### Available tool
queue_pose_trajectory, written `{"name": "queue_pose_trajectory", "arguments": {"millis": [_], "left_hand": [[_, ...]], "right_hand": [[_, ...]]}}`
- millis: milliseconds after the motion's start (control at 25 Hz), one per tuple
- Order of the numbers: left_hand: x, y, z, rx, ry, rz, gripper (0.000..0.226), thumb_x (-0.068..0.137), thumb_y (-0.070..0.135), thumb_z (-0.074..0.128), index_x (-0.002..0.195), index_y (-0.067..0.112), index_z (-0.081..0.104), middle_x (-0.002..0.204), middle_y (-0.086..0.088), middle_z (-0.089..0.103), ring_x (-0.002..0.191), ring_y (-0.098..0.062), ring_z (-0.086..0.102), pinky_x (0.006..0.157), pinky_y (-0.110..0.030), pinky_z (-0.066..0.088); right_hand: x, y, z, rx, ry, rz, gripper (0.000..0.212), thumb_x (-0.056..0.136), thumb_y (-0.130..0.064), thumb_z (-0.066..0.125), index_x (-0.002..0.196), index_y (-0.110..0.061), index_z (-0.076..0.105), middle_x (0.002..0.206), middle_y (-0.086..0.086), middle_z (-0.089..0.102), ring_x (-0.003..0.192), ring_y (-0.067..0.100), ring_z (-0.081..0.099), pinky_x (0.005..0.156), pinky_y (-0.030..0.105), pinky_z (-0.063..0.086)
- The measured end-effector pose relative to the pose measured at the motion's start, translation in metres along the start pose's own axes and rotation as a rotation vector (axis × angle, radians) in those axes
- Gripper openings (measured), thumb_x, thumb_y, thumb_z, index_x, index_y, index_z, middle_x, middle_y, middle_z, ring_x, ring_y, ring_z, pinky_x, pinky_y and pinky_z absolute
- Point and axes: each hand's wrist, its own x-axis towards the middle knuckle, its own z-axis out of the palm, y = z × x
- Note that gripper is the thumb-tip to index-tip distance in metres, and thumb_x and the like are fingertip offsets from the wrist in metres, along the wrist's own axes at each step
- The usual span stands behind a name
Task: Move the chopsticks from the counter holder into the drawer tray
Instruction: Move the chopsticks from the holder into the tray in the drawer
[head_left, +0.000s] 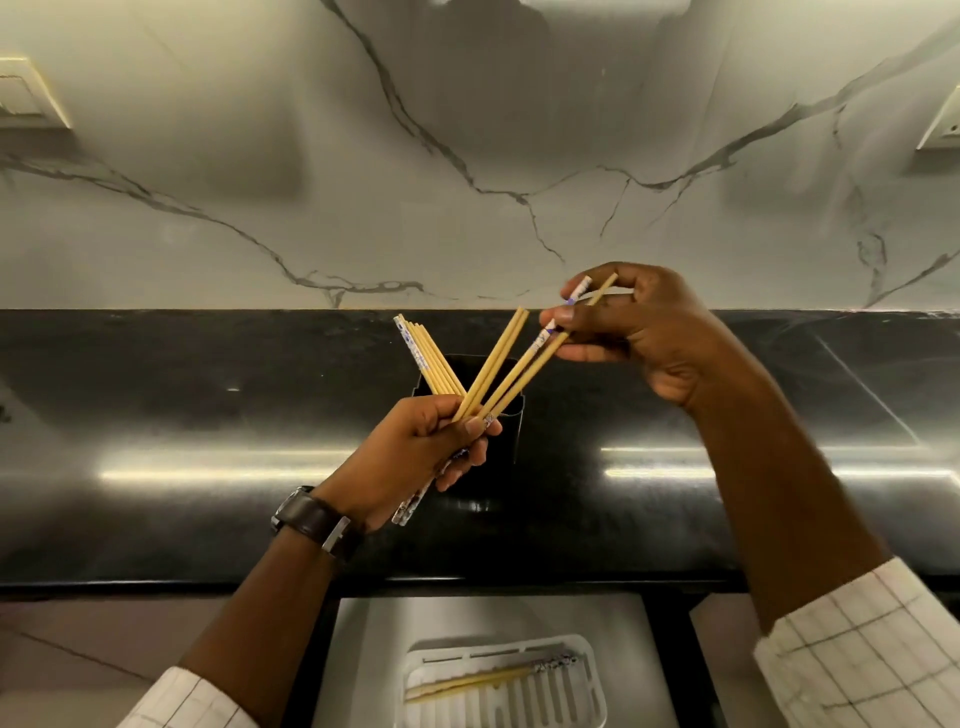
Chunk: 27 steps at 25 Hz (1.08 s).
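My left hand (421, 457) grips a fanned bundle of several wooden chopsticks (434, 364), some with blue-patterned ends, above the black counter. My right hand (639, 332) pinches the upper ends of two chopsticks (524, 369) whose lower ends still run into the left hand's bundle. Behind the bundle stands the black holder (506, 415), dark and hard to make out against the counter. Below the counter edge, the open drawer (358, 665) holds a white slatted tray (592, 686) with a few chopsticks (483, 680) lying across it.
The glossy black counter (208, 467) stretches left and right, backed by a marble wall (467, 182). Wall sockets sit at the far left (26, 98) and far right (940, 124). A watch is on my left wrist (317, 519).
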Motion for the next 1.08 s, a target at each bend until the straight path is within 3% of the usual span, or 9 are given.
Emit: {"name": "queue_pose_trajectory", "arguments": {"millis": [120,200,360,440,520,800,960,1080], "left_hand": [[-0.005,0.005,-0.007,0.035,0.018,-0.01,0.023,0.102,0.016,0.054,0.109,0.001,0.069,0.089,-0.018,0.072,0.06,-0.019,0.054,0.052,-0.024,0.045],[-0.007,0.007,-0.012,-0.013,0.149,-0.005,0.023,0.102,0.017,0.052,0.109,0.004,0.07,0.094,-0.019,0.075,0.06,-0.018,0.056,0.053,-0.026,0.048],[-0.01,0.002,-0.012,-0.566,0.476,-0.028,0.031,0.105,0.02,0.047,0.12,-0.001,0.065,0.113,-0.025,0.073,0.084,-0.027,0.073,0.069,-0.032,0.062],[-0.01,0.002,0.0,-0.789,0.53,-0.046,0.033,0.105,0.019,0.046,0.123,-0.003,0.062,0.115,-0.025,0.073,0.102,-0.033,0.074,0.086,-0.04,0.061],[-0.008,0.005,0.021,-0.91,0.557,-0.067,0.035,0.105,0.019,0.046,0.125,-0.006,0.06,0.115,-0.026,0.072,0.108,-0.036,0.072,0.093,-0.045,0.058],[-0.016,-0.003,0.069,-0.946,0.711,-0.163,0.032,0.104,0.017,0.048,0.129,-0.001,0.057,0.113,-0.022,0.074,0.102,-0.034,0.074,0.093,-0.046,0.057],[-0.03,-0.011,0.079,-0.928,0.651,-0.185,0.032,0.105,0.018,0.045,0.128,-0.001,0.057,0.112,-0.022,0.074,0.103,-0.035,0.073,0.09,-0.046,0.058],[-0.039,-0.013,0.068,-0.92,0.701,-0.176,0.032,0.106,0.017,0.044,0.124,-0.004,0.059,0.111,-0.026,0.073,0.103,-0.038,0.073,0.087,-0.046,0.061]], "right_hand": [[-0.011,-0.009,-0.01,-0.112,-0.005,-0.003,0.037,0.068,-0.001,0.082,0.102,0.004,0.068,0.097,0.025,0.078,0.09,0.035,0.079,0.074,0.039,0.066],[-0.018,-0.01,-0.016,-0.067,0.097,-0.024,0.03,0.071,0.002,0.081,0.098,0.005,0.068,0.093,0.025,0.077,0.088,0.034,0.079,0.07,0.035,0.066],[-0.045,0.009,-0.014,0.319,0.338,-0.067,0.014,0.085,0.012,0.068,0.09,-0.001,0.065,0.089,0.018,0.078,0.096,0.032,0.078,0.073,0.032,0.064],[-0.061,0.038,0.011,0.484,0.428,-0.119,0.017,0.087,0.015,0.064,0.09,-0.002,0.063,0.095,0.018,0.078,0.101,0.032,0.077,0.078,0.031,0.064],[-0.078,0.074,0.047,0.562,0.513,-0.134,0.019,0.086,0.015,0.066,0.094,-0.002,0.063,0.101,0.02,0.078,0.102,0.031,0.076,0.079,0.029,0.063],[-0.137,0.149,0.128,0.418,0.672,0.029,0.021,0.083,0.002,0.075,0.099,-0.004,0.064,0.101,0.001,0.08,0.099,0.014,0.077,0.075,0.027,0.063],[-0.147,0.156,0.118,0.48,0.727,0.082,0.023,0.081,0.005,0.076,0.1,-0.003,0.065,0.099,0.009,0.08,0.097,0.021,0.078,0.078,0.034,0.063],[-0.147,0.139,0.078,0.539,0.715,0.086,0.02,0.083,0.012,0.072,0.1,0.004,0.064,0.096,0.021,0.078,0.089,0.03,0.079,0.071,0.032,0.065]]}}
